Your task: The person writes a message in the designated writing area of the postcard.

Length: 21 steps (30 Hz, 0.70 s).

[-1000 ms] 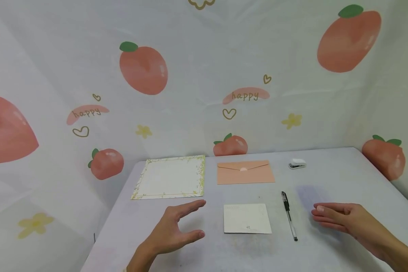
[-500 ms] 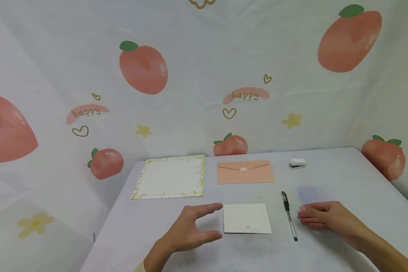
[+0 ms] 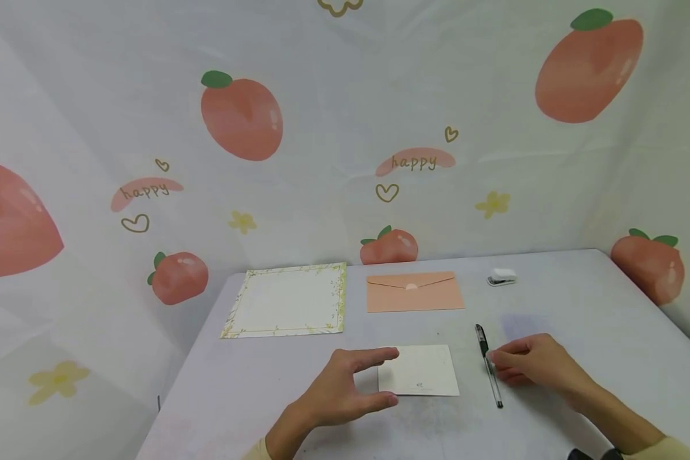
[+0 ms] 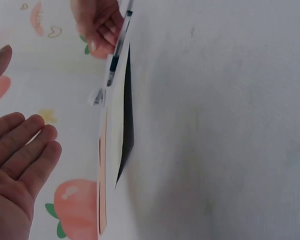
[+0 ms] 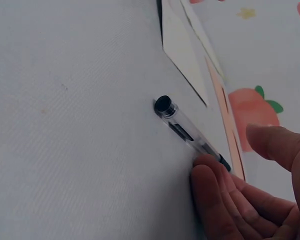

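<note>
My left hand hovers over the left edge of a small cream card, thumb and fingers spread apart with nothing between them. In the left wrist view its straight fingers are clear of the card. A clear gel pen with a black cap lies right of the card. My right hand is at the pen's right side, fingertips right at its barrel. From the right wrist view, the thumb stands away from the other fingers, and the pen rests on the table beside them.
Farther back lie a sheet of letter paper with a floral border and a peach envelope. A small white stapler sits at the back right. A fabric backdrop printed with peaches rises behind the table.
My left hand has moved right, from beside the card to over its left edge. My right hand has moved left until its fingertips are at the pen. The objects have stayed put.
</note>
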Available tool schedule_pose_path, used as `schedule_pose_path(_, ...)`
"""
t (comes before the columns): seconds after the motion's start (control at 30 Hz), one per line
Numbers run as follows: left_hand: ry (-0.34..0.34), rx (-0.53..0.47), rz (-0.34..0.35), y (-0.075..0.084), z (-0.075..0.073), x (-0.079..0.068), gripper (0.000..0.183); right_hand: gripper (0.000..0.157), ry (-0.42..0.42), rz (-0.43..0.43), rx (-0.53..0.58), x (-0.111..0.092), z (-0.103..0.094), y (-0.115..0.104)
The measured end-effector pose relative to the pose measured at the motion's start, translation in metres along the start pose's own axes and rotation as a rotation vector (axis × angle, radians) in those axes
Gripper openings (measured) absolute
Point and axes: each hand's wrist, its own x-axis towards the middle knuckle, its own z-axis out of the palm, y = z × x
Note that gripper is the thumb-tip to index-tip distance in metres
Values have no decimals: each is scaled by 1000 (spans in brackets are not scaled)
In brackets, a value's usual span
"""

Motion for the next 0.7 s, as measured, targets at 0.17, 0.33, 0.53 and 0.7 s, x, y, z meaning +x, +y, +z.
schedule_pose_path(0.17,-18,-81,-54,1,6,5,56,35,84,-32,-170,1,10,-8)
schedule_pose_path(0.33,-39,-133,-98,4,10,7,57,27,142,-88,-303,2,19,-13)
schedule_pose_path(0.53,-50,-121,-92,6,14,8,55,24,160,-121,-309,1,22,-16)
schedule_pose_path(0.7,-59,-147,-105,7,17,9,55,19,143,-150,-306,-3,21,-19)
